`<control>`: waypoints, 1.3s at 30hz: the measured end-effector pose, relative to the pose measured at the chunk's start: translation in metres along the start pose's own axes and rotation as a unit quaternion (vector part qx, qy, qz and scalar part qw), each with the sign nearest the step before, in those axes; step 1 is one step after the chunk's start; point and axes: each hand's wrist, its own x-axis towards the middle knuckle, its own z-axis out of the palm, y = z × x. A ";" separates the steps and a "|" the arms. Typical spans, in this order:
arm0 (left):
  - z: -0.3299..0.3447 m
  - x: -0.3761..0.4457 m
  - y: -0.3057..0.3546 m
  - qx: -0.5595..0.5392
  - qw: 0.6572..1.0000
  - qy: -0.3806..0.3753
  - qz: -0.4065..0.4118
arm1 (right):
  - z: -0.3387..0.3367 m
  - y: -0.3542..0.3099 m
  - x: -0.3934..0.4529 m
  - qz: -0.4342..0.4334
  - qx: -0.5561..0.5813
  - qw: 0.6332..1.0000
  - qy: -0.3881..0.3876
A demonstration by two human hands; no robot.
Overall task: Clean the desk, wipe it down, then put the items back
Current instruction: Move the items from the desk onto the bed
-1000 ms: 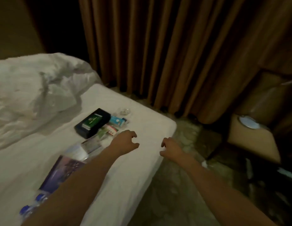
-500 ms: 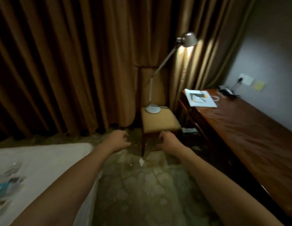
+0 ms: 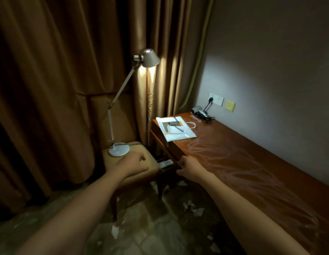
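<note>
A long reddish wooden desk (image 3: 252, 162) runs along the right wall, its top showing pale wipe streaks. At its far end lie a white paper bag (image 3: 175, 128) with a pen on it and a hair dryer (image 3: 198, 112) plugged into the wall. A silver desk lamp (image 3: 119, 149) stands lit on a tan padded chair (image 3: 139, 173) left of the desk. My left hand (image 3: 132, 164) hovers over the chair seat just right of the lamp base, fingers loosely curled, holding nothing. My right hand (image 3: 189, 167) hangs by the desk's front edge, also holding nothing.
Brown curtains (image 3: 49, 89) hang behind the chair. Scraps of white paper (image 3: 197, 211) litter the patterned floor below the desk and chair. A wall socket (image 3: 216, 99) and a yellow plate sit above the desk's far end.
The view has swung right from the bed with its small items to the chair and desk. Both hands have come forward toward the chair and desk edge, still holding nothing.
</note>
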 end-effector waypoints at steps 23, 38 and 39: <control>0.007 0.353 0.026 -0.005 0.997 -0.061 0.053 | -0.028 0.141 0.295 0.144 0.092 0.985 -0.008; 0.038 0.540 0.057 0.086 0.988 -0.096 0.085 | -0.046 0.214 0.425 0.213 0.102 0.971 -0.030; 0.043 0.549 0.058 0.092 0.986 -0.107 0.085 | -0.045 0.217 0.430 0.217 0.100 0.971 -0.028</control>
